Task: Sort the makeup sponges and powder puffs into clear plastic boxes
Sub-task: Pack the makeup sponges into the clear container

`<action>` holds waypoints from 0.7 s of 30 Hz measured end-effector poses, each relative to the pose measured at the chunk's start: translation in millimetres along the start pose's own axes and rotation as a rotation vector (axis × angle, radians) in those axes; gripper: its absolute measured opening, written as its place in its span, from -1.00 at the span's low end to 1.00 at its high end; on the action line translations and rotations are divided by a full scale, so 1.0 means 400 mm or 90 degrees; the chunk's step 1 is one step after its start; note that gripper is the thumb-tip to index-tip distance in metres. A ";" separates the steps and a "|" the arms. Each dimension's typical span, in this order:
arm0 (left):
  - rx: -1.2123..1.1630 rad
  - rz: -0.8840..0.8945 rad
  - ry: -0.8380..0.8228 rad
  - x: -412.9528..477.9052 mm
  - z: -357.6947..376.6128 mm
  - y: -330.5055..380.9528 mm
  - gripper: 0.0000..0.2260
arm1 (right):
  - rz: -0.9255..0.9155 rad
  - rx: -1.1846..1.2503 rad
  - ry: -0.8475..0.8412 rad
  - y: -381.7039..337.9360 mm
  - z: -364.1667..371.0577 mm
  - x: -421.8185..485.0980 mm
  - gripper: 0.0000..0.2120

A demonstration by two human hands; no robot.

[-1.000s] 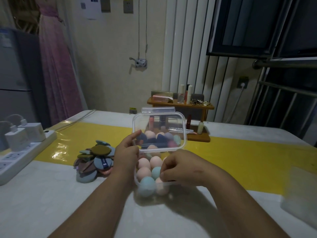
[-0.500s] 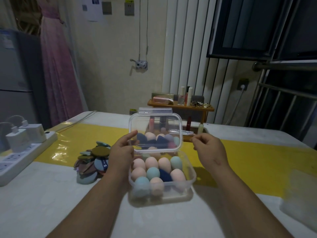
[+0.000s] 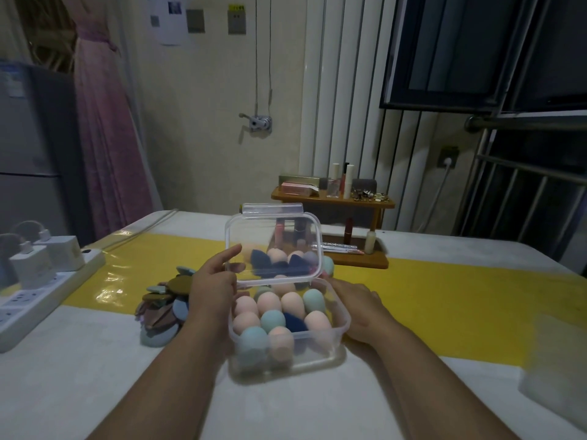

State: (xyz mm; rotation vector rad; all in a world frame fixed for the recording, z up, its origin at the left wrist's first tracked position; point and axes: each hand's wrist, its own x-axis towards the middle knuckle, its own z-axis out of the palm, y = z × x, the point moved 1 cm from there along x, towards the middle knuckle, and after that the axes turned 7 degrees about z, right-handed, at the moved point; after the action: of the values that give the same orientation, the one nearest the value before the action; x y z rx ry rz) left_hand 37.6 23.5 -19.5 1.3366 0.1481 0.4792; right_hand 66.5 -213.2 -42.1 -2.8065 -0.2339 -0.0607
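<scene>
A clear plastic box (image 3: 341, 323) stands on the white table, filled with several egg-shaped makeup sponges (image 3: 270, 304) in pink, teal and dark blue. Its hinged clear lid (image 3: 273, 230) stands upright behind it. My left hand (image 3: 211, 289) pinches the lid's left edge between thumb and fingers. My right hand (image 3: 360, 308) lies against the box's right side, fingers reaching toward its far right corner. More sponges lie behind the lid. A pile of flat powder puffs (image 3: 162, 308) in brown, blue and grey sits left of the box.
A white power strip (image 3: 41, 292) with chargers lies at the left table edge. A wooden cosmetics shelf (image 3: 333, 203) stands at the back on the yellow strip (image 3: 460, 300). A second clear box (image 3: 554, 369) sits blurred at the right edge.
My right hand left the sponges in the box, rose beside the lid, then came down against the box's right side. The left hand kept hold of the lid.
</scene>
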 end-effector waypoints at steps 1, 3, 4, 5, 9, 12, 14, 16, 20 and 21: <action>0.002 -0.001 0.000 0.001 -0.001 0.001 -0.40 | -0.006 -0.026 -0.001 -0.004 0.005 0.002 -0.50; -0.002 -0.001 0.000 0.002 -0.002 0.001 -0.40 | -0.008 -0.059 0.000 -0.009 0.012 0.005 -0.43; -0.001 -0.002 0.001 0.001 -0.002 0.001 -0.40 | -0.004 -0.063 0.001 -0.011 0.015 0.004 -0.40; 0.002 -0.003 0.002 -0.001 -0.002 0.001 -0.40 | -0.001 -0.061 0.002 -0.011 0.017 0.004 -0.39; 0.002 -0.004 0.002 -0.007 0.002 0.002 -0.40 | 0.024 0.115 0.064 0.001 0.014 -0.003 -0.58; -0.013 -0.003 -0.012 -0.010 0.006 -0.001 -0.40 | 0.110 0.305 0.186 0.012 -0.004 -0.018 -0.67; -0.025 -0.007 -0.015 -0.014 0.010 -0.002 -0.40 | 0.124 0.345 0.293 0.015 -0.024 -0.033 -0.73; -0.039 -0.017 -0.026 -0.023 0.018 -0.007 -0.39 | 0.103 0.389 0.378 0.011 -0.059 -0.051 -0.83; -0.044 -0.017 -0.038 -0.033 0.027 -0.011 -0.38 | 0.060 0.531 0.363 -0.017 -0.117 -0.074 -0.81; -0.046 -0.017 -0.039 -0.033 0.028 -0.011 -0.38 | 0.050 0.587 0.306 -0.029 -0.126 -0.079 -0.73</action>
State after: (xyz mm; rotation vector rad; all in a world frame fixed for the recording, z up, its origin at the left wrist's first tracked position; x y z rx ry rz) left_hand 31.1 7.1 -23.2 1.2748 0.0975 0.4168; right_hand 32.7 -223.4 6.9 -1.8124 -0.0145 -0.4703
